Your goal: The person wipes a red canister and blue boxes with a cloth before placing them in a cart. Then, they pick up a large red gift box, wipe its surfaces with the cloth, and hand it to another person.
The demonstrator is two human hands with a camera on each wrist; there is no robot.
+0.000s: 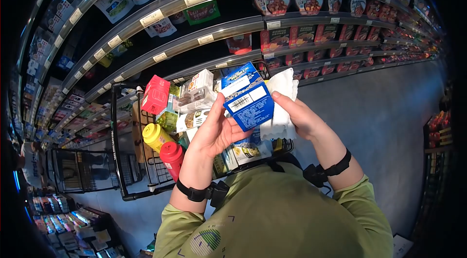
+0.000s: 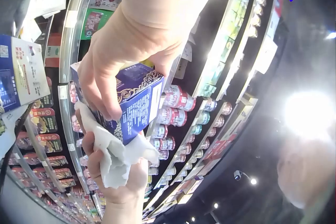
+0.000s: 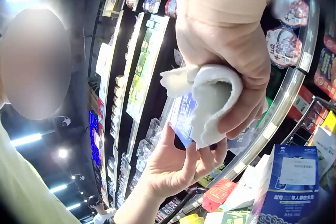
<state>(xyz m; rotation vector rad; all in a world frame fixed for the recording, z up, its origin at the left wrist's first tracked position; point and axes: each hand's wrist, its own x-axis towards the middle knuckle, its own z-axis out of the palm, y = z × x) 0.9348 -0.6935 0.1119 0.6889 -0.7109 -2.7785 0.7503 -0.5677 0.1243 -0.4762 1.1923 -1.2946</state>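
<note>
Between the two hands, above the near right part of the cart, a blue box [image 1: 249,104] is held tilted, its barcode face turned up. The left hand [image 1: 214,129] grips it by the side, thumb at one edge and fingers round behind. The right hand [image 1: 302,114] has its fingers curled on a crumpled white cloth [image 1: 281,122], which lies against the box's right edge. The likeliest trouble, I judge, is a slip: the left hand carries most of the box, so a push or drag from the cloth could twist it loose and drop it among the goods below. A hard squeeze could also dent the card, and the loose cloth could snag a corner or hide the edge under it.

Just below and left of the grip stand a red jar [image 1: 172,158] and a yellow jar [image 1: 155,136], near the left forearm, where a lowered elbow might knock them. Beyond those, a pink box [image 1: 156,95] and a see-through pack [image 1: 197,90] crowd the space, so a lowered box would meet other goods. Past them the cart [image 1: 114,126] shows its black frame, and ahead of the grip the shelves [image 1: 233,29] bar the way forward. Farther off to the left stands another person [image 1: 31,163].
</note>
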